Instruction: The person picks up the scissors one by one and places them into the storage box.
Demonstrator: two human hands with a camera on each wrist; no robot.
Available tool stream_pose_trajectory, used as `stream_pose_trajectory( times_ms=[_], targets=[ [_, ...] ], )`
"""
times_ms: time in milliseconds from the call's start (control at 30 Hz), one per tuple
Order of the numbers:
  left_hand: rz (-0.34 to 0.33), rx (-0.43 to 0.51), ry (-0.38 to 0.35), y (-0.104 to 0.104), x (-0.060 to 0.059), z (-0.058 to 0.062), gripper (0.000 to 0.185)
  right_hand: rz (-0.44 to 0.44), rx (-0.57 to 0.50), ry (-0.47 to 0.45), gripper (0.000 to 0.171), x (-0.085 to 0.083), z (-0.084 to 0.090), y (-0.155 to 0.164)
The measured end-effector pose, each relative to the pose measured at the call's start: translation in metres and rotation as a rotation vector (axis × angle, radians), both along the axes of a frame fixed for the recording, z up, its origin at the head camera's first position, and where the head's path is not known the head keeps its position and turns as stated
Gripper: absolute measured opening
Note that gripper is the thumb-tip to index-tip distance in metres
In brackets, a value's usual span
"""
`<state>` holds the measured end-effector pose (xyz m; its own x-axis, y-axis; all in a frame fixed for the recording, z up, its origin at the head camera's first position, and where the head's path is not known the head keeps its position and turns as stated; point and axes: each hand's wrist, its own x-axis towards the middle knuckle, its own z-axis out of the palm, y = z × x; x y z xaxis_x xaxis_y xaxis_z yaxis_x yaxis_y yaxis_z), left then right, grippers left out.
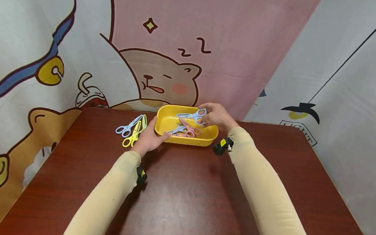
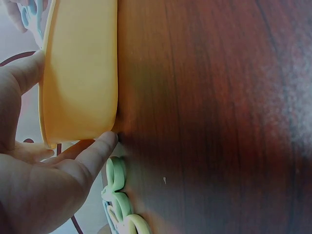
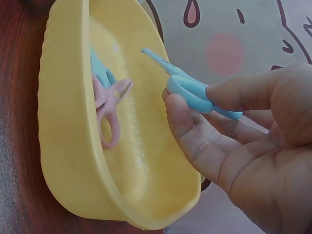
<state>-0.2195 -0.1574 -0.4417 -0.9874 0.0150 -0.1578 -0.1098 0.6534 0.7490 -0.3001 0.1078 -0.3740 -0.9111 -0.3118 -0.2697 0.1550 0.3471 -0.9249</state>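
A yellow plastic basket stands at the back of the table. My left hand holds its left end, thumb at the front rim and fingers against the end wall. Over the basket's right part, my right hand pinches light blue scissors by the handle loops, blades pointing left. In the right wrist view they hang above the basket floor, apart from the others. Inside lie pink scissors and another blue pair, partly overlapping. Something pink beneath them is mostly hidden.
Left of the basket, blue scissors, yellow scissors and green scissors lie close together on the dark red-brown table. The left hand partly covers the green pair. A cartoon-print cloth hangs behind the table's back edge.
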Motion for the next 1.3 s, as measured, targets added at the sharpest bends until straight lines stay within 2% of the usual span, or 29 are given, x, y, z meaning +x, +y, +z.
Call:
stream_pose_trajectory(
  times_ms=[833,1300],
  targets=[
    [-0.002,0.001,0.018,0.001,0.001,0.000,0.103,0.075,0.027,-0.091,0.059,-0.009,-0.023,-0.019],
    [-0.003,0.013,0.023,0.000,0.001,0.000,0.104,0.102,0.098,-0.084,0.057,-0.008,-0.022,-0.035]
  ],
)
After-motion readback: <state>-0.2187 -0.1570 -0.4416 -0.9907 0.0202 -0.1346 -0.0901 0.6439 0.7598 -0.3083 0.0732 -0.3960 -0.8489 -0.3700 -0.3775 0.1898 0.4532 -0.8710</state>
